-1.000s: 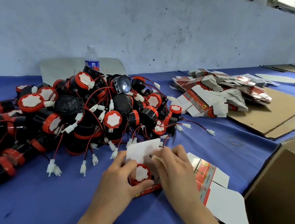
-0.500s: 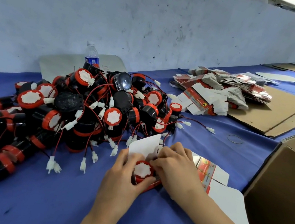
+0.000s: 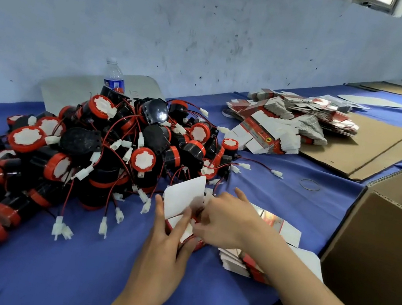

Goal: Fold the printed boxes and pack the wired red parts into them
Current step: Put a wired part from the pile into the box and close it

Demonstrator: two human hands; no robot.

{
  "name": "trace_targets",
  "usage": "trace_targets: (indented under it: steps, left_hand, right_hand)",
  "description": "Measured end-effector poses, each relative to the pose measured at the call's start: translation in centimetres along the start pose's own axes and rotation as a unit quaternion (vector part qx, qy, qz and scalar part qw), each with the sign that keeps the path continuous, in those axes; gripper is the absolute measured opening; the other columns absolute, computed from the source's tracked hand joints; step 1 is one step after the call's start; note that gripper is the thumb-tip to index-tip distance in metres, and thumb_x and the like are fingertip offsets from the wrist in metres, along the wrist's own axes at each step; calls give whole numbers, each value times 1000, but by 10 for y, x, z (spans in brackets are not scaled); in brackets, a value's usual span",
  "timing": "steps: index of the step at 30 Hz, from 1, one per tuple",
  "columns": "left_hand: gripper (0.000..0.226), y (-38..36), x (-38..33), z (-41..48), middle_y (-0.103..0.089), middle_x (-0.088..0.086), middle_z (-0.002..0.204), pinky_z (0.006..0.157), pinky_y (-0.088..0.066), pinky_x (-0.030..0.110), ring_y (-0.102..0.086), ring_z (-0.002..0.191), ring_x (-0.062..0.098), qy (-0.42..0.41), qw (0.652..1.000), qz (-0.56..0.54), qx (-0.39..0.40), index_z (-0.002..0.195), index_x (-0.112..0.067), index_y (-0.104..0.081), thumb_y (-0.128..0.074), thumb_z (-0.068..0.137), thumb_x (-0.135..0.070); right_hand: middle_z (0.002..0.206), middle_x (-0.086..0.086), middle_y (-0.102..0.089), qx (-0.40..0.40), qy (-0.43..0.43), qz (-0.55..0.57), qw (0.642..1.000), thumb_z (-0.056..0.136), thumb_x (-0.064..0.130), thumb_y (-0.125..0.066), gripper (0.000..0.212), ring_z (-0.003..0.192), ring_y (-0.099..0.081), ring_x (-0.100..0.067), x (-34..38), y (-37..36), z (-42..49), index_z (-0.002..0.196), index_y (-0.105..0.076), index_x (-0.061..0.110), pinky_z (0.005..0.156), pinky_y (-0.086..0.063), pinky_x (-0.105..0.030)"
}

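Note:
A small printed box (image 3: 185, 194) stands on the blue table in front of me, its white lid flap upright. My left hand (image 3: 167, 243) grips its near side, with the forefinger laid across a white side flap. My right hand (image 3: 227, 221) is at the box's right side, fingers blurred and curled at the mouth as they pinch a flap. The red part in the box is almost hidden by flaps and fingers. A big heap of black-and-red wired parts (image 3: 103, 151) with white plugs lies just left of the box.
Flat printed boxes (image 3: 278, 226) lie under my right forearm, and more are heaped (image 3: 288, 124) at the back on cardboard sheets (image 3: 371, 153). An open brown carton (image 3: 378, 253) stands at the right. A water bottle (image 3: 114, 77) stands behind the heap. A rubber band (image 3: 309, 184) lies loose.
The red part's white face showed in the box mouth before; side flaps now cover it. My right hand shifted slightly right at the mouth, and my left forefinger moved onto a flap.

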State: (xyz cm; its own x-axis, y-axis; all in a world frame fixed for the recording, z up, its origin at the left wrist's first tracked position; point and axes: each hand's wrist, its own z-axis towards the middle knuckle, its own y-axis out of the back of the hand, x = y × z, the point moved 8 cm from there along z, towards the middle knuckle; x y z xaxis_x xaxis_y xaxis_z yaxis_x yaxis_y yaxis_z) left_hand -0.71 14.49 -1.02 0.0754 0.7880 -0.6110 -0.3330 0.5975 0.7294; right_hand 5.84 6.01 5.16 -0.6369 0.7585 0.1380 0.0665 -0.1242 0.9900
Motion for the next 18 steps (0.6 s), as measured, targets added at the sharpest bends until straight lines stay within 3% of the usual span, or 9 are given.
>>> trace_targets:
  steps: [3,5,7,8,10,12,13,15,18]
  left_hand:
    - [50,0,0,2,27,-12,157,84,-53,36,-38,135,14,0,1000,-8,3,138,-58,-19,-41,95,-46]
    - [48,0,2,3,23,-10,158,84,-53,37,-42,133,16,4,1000,4,3,140,-55,-27,-44,97,-42]
    - [45,1,1,3,22,-8,159,85,-52,35,-44,131,16,11,1000,27,-1,139,-54,-31,-42,97,-44]
    - [45,1,2,3,22,-7,159,85,-52,34,-44,132,16,14,999,39,-2,139,-55,-30,-41,97,-45]
    - [44,0,2,2,23,-9,156,87,-51,32,-41,135,17,13,999,49,-8,140,-51,-34,-41,98,-43]
    - [41,4,-3,0,17,-12,155,87,-50,31,-40,135,15,-6,999,33,-41,138,-41,-47,-49,97,-35]
    - [39,8,-7,-1,10,-9,157,86,-50,29,-40,135,12,-27,997,22,-72,134,-35,-55,-56,95,-28]
    - [33,17,-15,-3,-15,6,159,88,-48,23,-39,132,5,-70,989,11,-132,120,-20,-69,-69,87,-13]
    - [27,22,-20,-3,-39,16,146,90,-54,35,-55,122,22,-82,985,-6,-151,105,-10,-75,-74,80,-1]
  right_hand:
    - [97,10,-46,-5,19,46,999,84,38,-51,26,119,-34,-16,1,-5,-13,66,-55,20,117,-7,-52]
    - [135,11,-35,-59,32,48,997,86,36,-51,26,133,-20,-13,1,-11,-24,86,-69,17,116,-13,-39]
    - [154,14,-15,-137,26,75,987,91,27,-47,27,135,-27,-10,1,-16,-36,99,-70,15,104,-29,-21]
    - [156,13,-13,-167,9,90,982,93,24,-47,26,128,-39,-9,3,-17,-43,104,-69,15,93,-37,-18]
    - [150,0,-35,-214,-17,81,973,86,15,-64,19,103,-62,-12,9,-20,-52,103,-70,10,73,-47,-19]
    - [120,-12,-62,-255,-33,70,964,62,7,-85,28,87,-71,-18,13,-19,-57,87,-74,6,57,-49,-17]
    - [112,-13,-66,-271,-41,56,960,57,6,-87,30,85,-72,-21,14,-19,-58,83,-74,6,53,-50,-18]
    - [117,-14,-64,-279,-42,59,958,63,2,-84,24,85,-71,-23,12,-25,-54,85,-72,3,54,-56,-25]
    - [115,-13,-67,-279,-25,37,959,65,-2,-83,33,103,-68,-27,11,-38,-52,96,-73,1,71,-59,-31]
